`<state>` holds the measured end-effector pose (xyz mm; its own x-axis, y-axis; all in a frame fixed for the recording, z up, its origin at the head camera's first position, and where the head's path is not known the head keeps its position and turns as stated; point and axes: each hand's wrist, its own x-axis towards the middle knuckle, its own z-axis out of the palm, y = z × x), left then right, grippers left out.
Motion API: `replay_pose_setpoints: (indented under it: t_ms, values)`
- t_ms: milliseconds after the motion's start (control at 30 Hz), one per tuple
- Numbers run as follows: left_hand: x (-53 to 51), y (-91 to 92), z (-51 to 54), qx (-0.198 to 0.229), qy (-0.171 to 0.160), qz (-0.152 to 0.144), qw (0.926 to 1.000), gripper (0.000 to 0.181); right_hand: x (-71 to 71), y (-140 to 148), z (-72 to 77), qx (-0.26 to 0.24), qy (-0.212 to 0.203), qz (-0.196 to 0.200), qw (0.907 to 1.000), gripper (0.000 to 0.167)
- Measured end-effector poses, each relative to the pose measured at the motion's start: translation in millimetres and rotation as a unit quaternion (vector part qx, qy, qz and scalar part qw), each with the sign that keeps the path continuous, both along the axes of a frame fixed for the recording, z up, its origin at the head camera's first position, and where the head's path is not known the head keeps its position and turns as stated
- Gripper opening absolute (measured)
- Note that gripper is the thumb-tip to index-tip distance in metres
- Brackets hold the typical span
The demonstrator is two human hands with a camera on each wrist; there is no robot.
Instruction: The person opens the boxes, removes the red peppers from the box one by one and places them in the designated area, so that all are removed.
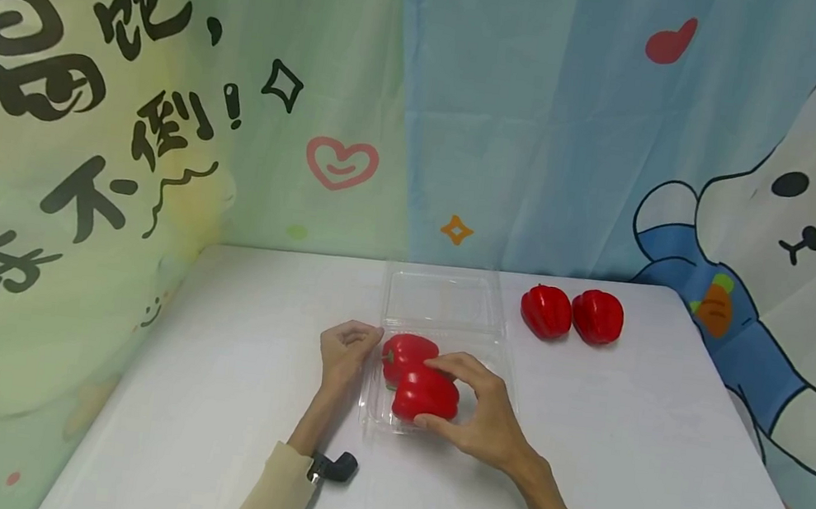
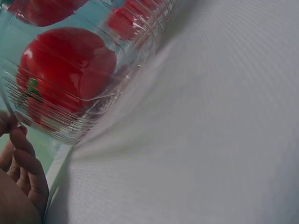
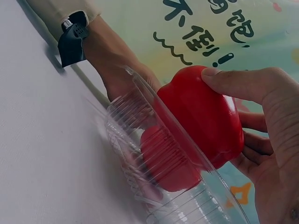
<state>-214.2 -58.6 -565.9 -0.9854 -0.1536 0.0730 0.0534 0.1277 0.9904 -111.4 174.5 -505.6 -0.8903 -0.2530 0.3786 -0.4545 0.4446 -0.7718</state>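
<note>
A clear plastic clamshell box (image 1: 483, 352) lies with its lid folded back on the white table. Inside, near its left wall, rests a red bell pepper (image 1: 407, 351) with a green stem, also visible through the plastic in the left wrist view. My right hand (image 1: 488, 416) holds another red bell pepper (image 1: 426, 396) between thumb and fingers, over the box and partly above its rim in the right wrist view. At the box's left edge, my left hand (image 1: 347, 356) pinches the rim between thumb and finger.
Two more red bell peppers, one (image 1: 546, 311) beside the other (image 1: 598, 317), sit at the back right of the table (image 1: 656, 446). Behind the table hangs a printed curtain (image 1: 481, 129). Each wrist carries a black device (image 1: 335, 467).
</note>
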Motion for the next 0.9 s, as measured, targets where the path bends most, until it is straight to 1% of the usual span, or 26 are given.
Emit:
replay_pose_setpoints:
  t_ms: [133, 300, 467, 600, 767, 900]
  values:
    - [-0.6, 0.5, -0.2, 0.003, -0.003, 0.001, 1.0, 0.016, -0.2, 1.8, 1.1, 0.0, 0.006, -0.006, 1.0, 0.072]
    - [-1.4, 0.9, -0.7, 0.002, 0.002, 0.001, 1.0, 0.016, -1.0, 4.1, 1.6, 0.0, 0.014, -0.012, 0.9998, 0.072]
    - [-1.5, 0.8, -2.1, 0.005, 0.003, 0.003, 1.0, 0.017, -0.3, 5.6, 1.7, -0.003, 0.015, -0.013, 0.9998, 0.073]
    - [-0.3, 0.3, -0.3, 0.005, 0.0, 0.001, 1.0, 0.017, -0.1, 6.4, 2.2, -0.003, 0.017, -0.016, 0.9997, 0.073]
    - [-0.1, -0.6, 0.3, 0.005, -0.002, -0.002, 1.0, 0.016, -1.2, 7.5, -0.6, -0.002, 0.024, -0.018, 0.9995, 0.073]
    - [-0.2, -0.9, -0.7, 0.006, 0.003, -0.004, 1.0, 0.016, -0.8, 8.0, -1.6, -0.005, 0.024, -0.02, 0.9995, 0.072]
